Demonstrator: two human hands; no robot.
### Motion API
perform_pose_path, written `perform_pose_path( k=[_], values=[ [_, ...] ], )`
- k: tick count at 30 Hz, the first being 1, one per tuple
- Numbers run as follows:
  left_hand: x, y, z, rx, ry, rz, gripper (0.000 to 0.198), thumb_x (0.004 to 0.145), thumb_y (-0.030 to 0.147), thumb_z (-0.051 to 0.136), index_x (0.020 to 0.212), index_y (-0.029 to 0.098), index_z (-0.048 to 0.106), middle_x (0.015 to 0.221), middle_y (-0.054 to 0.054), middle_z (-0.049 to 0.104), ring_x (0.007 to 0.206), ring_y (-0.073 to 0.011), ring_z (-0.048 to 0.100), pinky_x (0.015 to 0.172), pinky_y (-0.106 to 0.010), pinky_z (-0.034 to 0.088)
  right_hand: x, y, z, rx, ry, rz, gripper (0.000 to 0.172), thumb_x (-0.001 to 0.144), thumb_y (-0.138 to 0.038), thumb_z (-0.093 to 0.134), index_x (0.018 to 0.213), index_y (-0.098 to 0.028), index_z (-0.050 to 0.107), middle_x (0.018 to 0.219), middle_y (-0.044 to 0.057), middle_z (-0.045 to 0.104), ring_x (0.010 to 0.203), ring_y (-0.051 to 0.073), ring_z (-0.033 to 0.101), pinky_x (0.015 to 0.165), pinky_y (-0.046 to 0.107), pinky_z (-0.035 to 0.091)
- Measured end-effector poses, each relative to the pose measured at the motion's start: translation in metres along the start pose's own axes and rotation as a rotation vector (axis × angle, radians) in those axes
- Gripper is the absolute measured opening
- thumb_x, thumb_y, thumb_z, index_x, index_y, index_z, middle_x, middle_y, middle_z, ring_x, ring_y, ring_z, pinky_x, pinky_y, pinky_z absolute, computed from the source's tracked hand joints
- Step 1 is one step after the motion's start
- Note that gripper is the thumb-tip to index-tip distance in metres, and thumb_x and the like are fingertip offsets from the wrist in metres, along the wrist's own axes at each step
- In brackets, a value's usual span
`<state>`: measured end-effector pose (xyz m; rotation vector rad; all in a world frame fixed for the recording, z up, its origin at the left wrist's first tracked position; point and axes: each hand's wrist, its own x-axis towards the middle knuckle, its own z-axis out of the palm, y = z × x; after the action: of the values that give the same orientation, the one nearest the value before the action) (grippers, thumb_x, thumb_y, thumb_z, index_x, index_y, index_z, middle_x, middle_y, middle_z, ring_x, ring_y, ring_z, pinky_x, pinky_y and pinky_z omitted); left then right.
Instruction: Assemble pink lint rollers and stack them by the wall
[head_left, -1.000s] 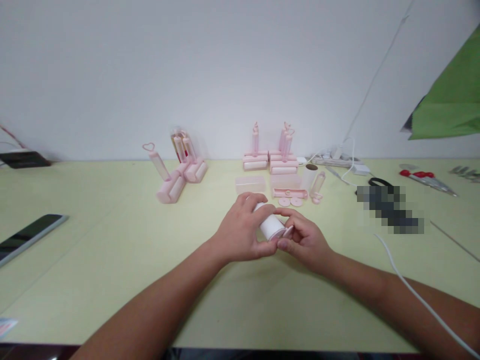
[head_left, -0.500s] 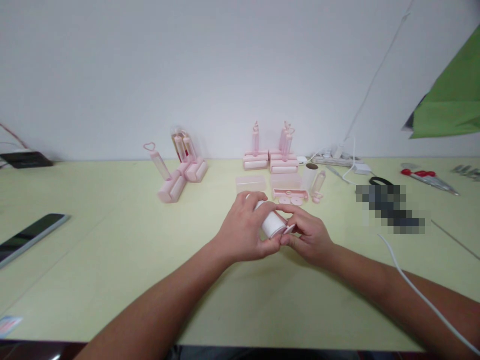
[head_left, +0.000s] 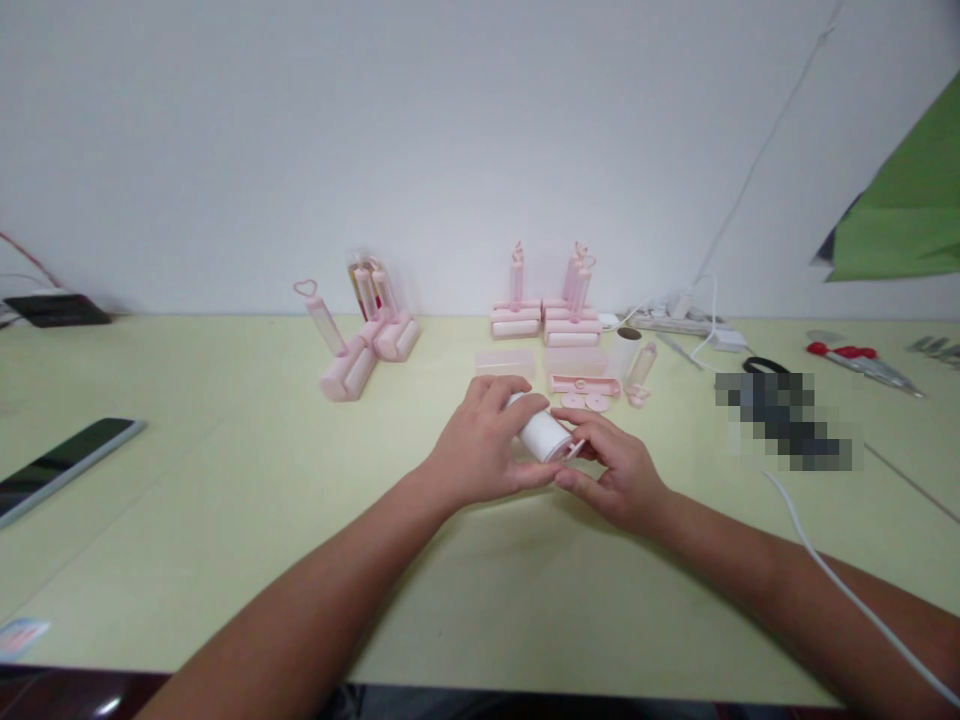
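Observation:
My left hand [head_left: 480, 440] is wrapped round a white lint roller refill roll [head_left: 544, 435], held tilted above the table with one end facing right. At that end my right hand [head_left: 619, 470] pinches a thin pale pink disc-shaped end cap [head_left: 576, 449], set at an angle to the roll. Whether the cap is seated in the roll cannot be made out. Just beyond my hands lie a pink roller housing [head_left: 600, 387] and two flat pink discs [head_left: 597, 403]. Another white roll [head_left: 625, 357] stands upright beside a clear pink handle [head_left: 642, 370]. Two translucent covers [head_left: 576, 360] lie behind the housing.
Pink lint rollers with upright handles stand at the left [head_left: 349, 372] and back centre [head_left: 516, 320]. A phone [head_left: 67, 465] lies at far left. To the right are a power strip [head_left: 675, 322], red-handled scissors [head_left: 862, 360], a pixelated dark patch and a white cable [head_left: 810, 550].
Both hands and the roll have shifted slightly up and away from me. The end cap's angle at the roll's end has changed a little. The whole view has moved slightly.

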<state>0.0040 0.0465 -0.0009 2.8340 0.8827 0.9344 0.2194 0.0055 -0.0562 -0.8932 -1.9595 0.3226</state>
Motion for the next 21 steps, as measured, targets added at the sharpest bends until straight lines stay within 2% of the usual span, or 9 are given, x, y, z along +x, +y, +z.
perform_pose_path(
  k=[3,7,12,14,16,18,21],
  values=[
    [-0.002,-0.001,-0.001,0.006,-0.004,-0.002,0.070,0.074,0.071,0.064,0.120,0.019,0.063,0.125,-0.016,0.056,0.115,-0.0323,0.048,0.103,-0.048,0.037,-0.003,-0.002,0.001,0.044,0.014,0.037,0.030,0.080,-0.038,0.074,0.098,-0.020,0.059,0.131,0.017,0.060,0.117,0.028,0.061,0.078,0.033,0.059],
    [-0.003,0.002,0.000,0.031,0.026,-0.013,0.071,0.074,0.072,0.063,0.121,0.018,0.063,0.125,-0.016,0.056,0.115,-0.0324,0.048,0.102,-0.048,0.039,-0.007,-0.002,0.007,0.179,0.032,0.125,0.037,0.079,-0.037,0.076,0.106,-0.021,0.057,0.136,0.015,0.057,0.116,0.028,0.062,0.087,0.037,0.059],
    [-0.004,-0.001,0.002,0.031,0.100,-0.069,0.074,0.071,0.073,0.066,0.119,0.016,0.063,0.122,-0.017,0.057,0.113,-0.0325,0.050,0.099,-0.048,0.041,-0.010,-0.002,0.017,0.623,0.089,0.255,0.051,0.084,-0.032,0.073,0.123,-0.030,0.042,0.139,0.012,0.054,0.113,0.025,0.066,0.093,0.044,0.056],
    [-0.004,-0.002,0.003,0.026,0.121,-0.087,0.075,0.069,0.073,0.067,0.118,0.016,0.063,0.121,-0.017,0.057,0.112,-0.0323,0.051,0.099,-0.048,0.042,-0.009,-0.002,0.018,0.742,0.116,0.284,0.050,0.086,-0.034,0.071,0.125,-0.031,0.040,0.135,0.011,0.056,0.109,0.024,0.067,0.091,0.042,0.056],
    [-0.003,-0.003,0.004,0.024,0.135,-0.093,0.077,0.068,0.073,0.068,0.118,0.015,0.063,0.121,-0.018,0.057,0.111,-0.0325,0.051,0.098,-0.048,0.042,-0.007,-0.002,0.018,0.803,0.125,0.336,0.044,0.089,-0.040,0.066,0.125,-0.029,0.043,0.127,0.010,0.060,0.101,0.022,0.069,0.086,0.038,0.057],
    [-0.002,-0.003,0.004,0.020,0.135,-0.091,0.077,0.067,0.073,0.069,0.117,0.015,0.063,0.121,-0.018,0.057,0.111,-0.0327,0.051,0.098,-0.048,0.042,-0.006,-0.001,0.018,0.848,0.094,0.418,0.040,0.095,-0.045,0.056,0.128,-0.027,0.043,0.108,0.008,0.067,0.085,0.019,0.070,0.076,0.035,0.058],
    [-0.002,-0.002,0.005,0.011,0.131,-0.092,0.077,0.066,0.073,0.070,0.116,0.015,0.064,0.121,-0.018,0.057,0.112,-0.0330,0.051,0.099,-0.048,0.042,-0.006,0.000,0.019,0.920,0.010,0.524,0.044,0.098,-0.047,0.049,0.134,-0.022,0.041,0.082,0.003,0.068,0.066,0.018,0.068,0.062,0.034,0.058]
  ],
)
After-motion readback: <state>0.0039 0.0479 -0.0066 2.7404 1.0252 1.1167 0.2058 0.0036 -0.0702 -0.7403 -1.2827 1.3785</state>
